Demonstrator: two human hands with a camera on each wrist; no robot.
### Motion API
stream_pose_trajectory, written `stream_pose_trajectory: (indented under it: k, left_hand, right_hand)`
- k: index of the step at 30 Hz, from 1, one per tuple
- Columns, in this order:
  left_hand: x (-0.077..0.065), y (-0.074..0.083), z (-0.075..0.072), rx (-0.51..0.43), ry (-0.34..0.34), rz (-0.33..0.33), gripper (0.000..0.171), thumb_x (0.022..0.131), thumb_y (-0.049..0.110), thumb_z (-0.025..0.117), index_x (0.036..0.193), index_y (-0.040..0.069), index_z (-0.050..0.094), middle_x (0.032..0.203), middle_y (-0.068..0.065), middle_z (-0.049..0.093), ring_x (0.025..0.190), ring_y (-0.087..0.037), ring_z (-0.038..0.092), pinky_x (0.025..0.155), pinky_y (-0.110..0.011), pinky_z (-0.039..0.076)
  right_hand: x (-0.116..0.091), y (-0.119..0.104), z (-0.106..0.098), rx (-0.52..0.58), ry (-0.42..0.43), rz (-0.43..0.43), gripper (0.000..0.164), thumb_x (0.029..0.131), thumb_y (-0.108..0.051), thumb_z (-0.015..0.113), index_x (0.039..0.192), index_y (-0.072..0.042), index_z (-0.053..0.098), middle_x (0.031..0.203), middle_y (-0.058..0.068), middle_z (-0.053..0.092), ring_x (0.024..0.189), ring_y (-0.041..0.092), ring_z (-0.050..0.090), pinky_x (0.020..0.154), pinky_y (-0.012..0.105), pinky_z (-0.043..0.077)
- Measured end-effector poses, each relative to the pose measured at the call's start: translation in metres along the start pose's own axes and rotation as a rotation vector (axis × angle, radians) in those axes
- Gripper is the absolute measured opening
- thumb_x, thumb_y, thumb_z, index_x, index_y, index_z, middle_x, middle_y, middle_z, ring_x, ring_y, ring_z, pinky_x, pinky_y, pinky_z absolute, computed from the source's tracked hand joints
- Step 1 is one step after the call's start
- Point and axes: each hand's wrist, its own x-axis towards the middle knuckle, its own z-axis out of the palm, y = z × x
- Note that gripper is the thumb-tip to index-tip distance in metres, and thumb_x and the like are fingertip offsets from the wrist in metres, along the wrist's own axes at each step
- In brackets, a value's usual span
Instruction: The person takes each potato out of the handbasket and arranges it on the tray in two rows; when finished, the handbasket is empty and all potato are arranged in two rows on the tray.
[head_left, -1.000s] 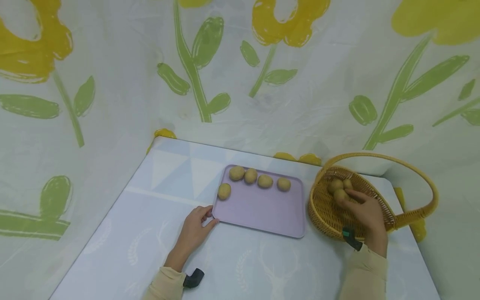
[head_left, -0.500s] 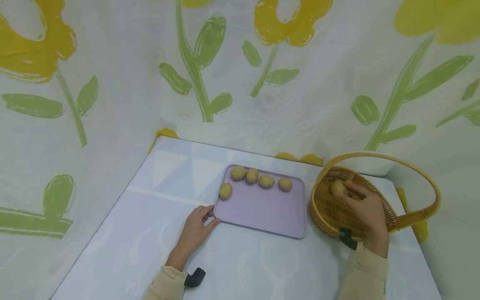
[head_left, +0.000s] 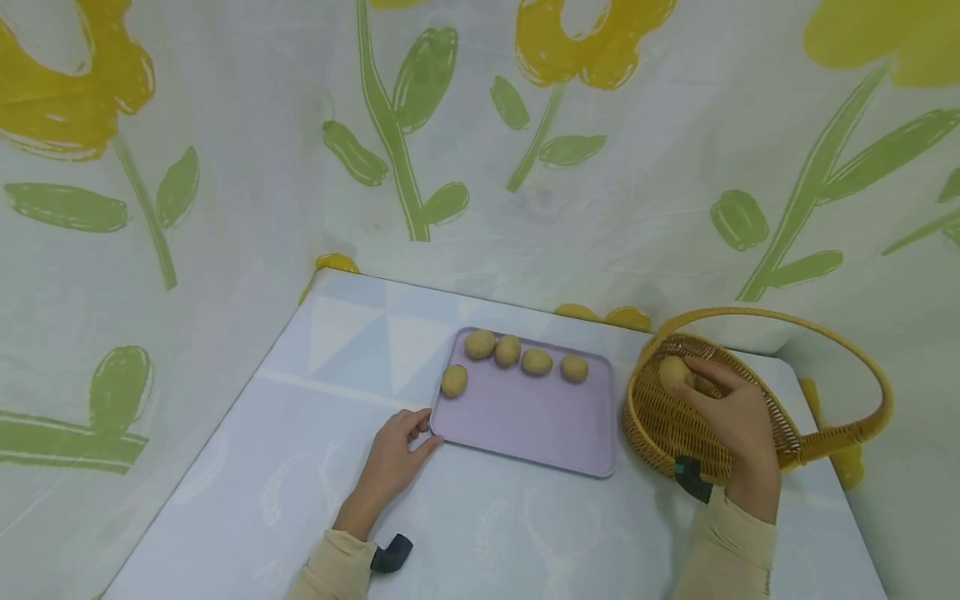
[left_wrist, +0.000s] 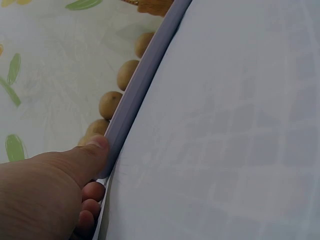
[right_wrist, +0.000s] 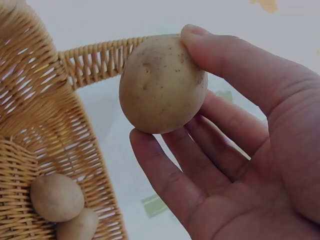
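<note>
My right hand holds a round, tan potato over the wicker basket. Thumb and fingertips pinch it from opposite sides, as the right wrist view shows. Two more potatoes lie in the basket there, mostly hidden behind the hand in the head view. At the near left corner of a lilac tray, my left hand grips the rim, thumb on top and the other fingers curled beneath. Several potatoes sit on the tray, most in a row along its far edge, one near the left side.
The basket's tall arched handle rises over its right and far side. A white and pale blue cloth covers the table. Behind it hangs a flower-printed sheet, meeting the table's far edge.
My right hand has raised one potato off the others in the basket, tilting it up between thumb and fingers. The left hand stays at the tray corner. The head view has shifted slightly.
</note>
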Motion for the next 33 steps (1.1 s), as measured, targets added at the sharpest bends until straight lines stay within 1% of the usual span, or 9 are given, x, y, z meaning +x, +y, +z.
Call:
stream_pose_trajectory:
  k: [5, 10, 13, 17, 20, 24, 27, 29, 33]
  left_hand:
    - [0.0, 0.001, -0.001, -0.004, 0.0, -0.003, 0.041, 0.088, 0.019, 0.081, 0.123, 0.003, 0.069, 0.095, 0.001, 0.064, 0.086, -0.01, 0.054, 0.078, -0.03, 0.051]
    - [0.001, 0.001, -0.002, 0.004, -0.003, -0.01, 0.04, 0.088, 0.019, 0.081, 0.123, 0.003, 0.069, 0.095, 0.001, 0.063, 0.086, -0.01, 0.054, 0.079, -0.03, 0.051]
    - [0.0, 0.002, -0.002, -0.002, -0.003, -0.014, 0.041, 0.087, 0.019, 0.081, 0.123, 0.003, 0.069, 0.095, 0.001, 0.063, 0.086, -0.011, 0.054, 0.079, -0.03, 0.051]
    - [0.0, 0.002, -0.002, -0.005, -0.005, -0.016, 0.041, 0.088, 0.02, 0.081, 0.123, 0.003, 0.069, 0.096, 0.001, 0.064, 0.086, -0.011, 0.054, 0.079, -0.03, 0.051]
    - [0.001, 0.001, -0.001, -0.001, -0.011, -0.017, 0.041, 0.088, 0.02, 0.081, 0.123, 0.003, 0.069, 0.096, 0.001, 0.064, 0.086, -0.01, 0.054, 0.079, -0.029, 0.051]
    - [0.001, 0.002, -0.001, 0.0, -0.009, -0.014, 0.041, 0.088, 0.02, 0.081, 0.123, 0.003, 0.069, 0.095, 0.001, 0.064, 0.086, -0.01, 0.053, 0.078, -0.029, 0.05]
    - [0.001, 0.002, -0.001, 0.002, -0.001, -0.009, 0.041, 0.088, 0.02, 0.081, 0.122, 0.002, 0.069, 0.095, 0.0, 0.064, 0.085, -0.011, 0.054, 0.078, -0.03, 0.051]
    - [0.001, 0.002, -0.002, 0.002, 0.002, -0.007, 0.04, 0.087, 0.019, 0.081, 0.122, 0.002, 0.069, 0.095, 0.0, 0.064, 0.085, -0.011, 0.054, 0.078, -0.03, 0.051]
    - [0.0, 0.001, -0.001, 0.005, -0.008, -0.012, 0.04, 0.088, 0.02, 0.081, 0.122, 0.003, 0.069, 0.096, 0.001, 0.064, 0.086, -0.011, 0.054, 0.079, -0.03, 0.051]
  right_hand:
    - [-0.004, -0.006, 0.0, 0.034, 0.013, -0.044, 0.06, 0.088, -0.042, 0.08, 0.139, -0.015, 0.064, 0.122, -0.03, 0.058, 0.108, -0.017, 0.046, 0.086, 0.01, 0.042]
    - [-0.008, -0.018, 0.004, 0.105, 0.023, -0.101, 0.056, 0.088, -0.033, 0.082, 0.137, -0.012, 0.066, 0.114, -0.036, 0.057, 0.101, -0.013, 0.055, 0.079, 0.005, 0.046]
    - [-0.009, -0.027, 0.009, 0.145, 0.004, -0.136, 0.054, 0.088, -0.028, 0.082, 0.137, -0.012, 0.066, 0.118, -0.032, 0.059, 0.1, -0.012, 0.059, 0.079, 0.006, 0.049]
    - [-0.008, -0.04, 0.02, 0.179, -0.047, -0.214, 0.05, 0.088, -0.024, 0.082, 0.135, -0.013, 0.068, 0.128, -0.014, 0.064, 0.108, -0.01, 0.059, 0.085, 0.007, 0.05]
    - [-0.006, -0.048, 0.03, 0.201, -0.082, -0.274, 0.048, 0.088, -0.019, 0.083, 0.133, -0.008, 0.068, 0.132, 0.001, 0.065, 0.112, -0.008, 0.058, 0.088, 0.008, 0.051]
    - [-0.004, -0.058, 0.045, 0.231, -0.148, -0.314, 0.048, 0.088, -0.015, 0.082, 0.132, -0.003, 0.067, 0.136, 0.013, 0.062, 0.112, -0.007, 0.058, 0.087, 0.01, 0.052]
    - [0.0, -0.065, 0.06, 0.227, -0.205, -0.326, 0.048, 0.088, -0.018, 0.082, 0.132, -0.005, 0.068, 0.137, 0.015, 0.062, 0.115, -0.006, 0.056, 0.089, 0.012, 0.053]
    - [0.002, -0.069, 0.07, 0.22, -0.237, -0.326, 0.048, 0.087, -0.021, 0.083, 0.131, -0.008, 0.069, 0.137, 0.013, 0.064, 0.116, -0.004, 0.056, 0.091, 0.014, 0.053]
    - [0.003, -0.078, 0.09, 0.246, -0.287, -0.344, 0.047, 0.084, -0.021, 0.086, 0.127, -0.009, 0.072, 0.132, 0.009, 0.068, 0.12, 0.01, 0.06, 0.093, 0.021, 0.056]
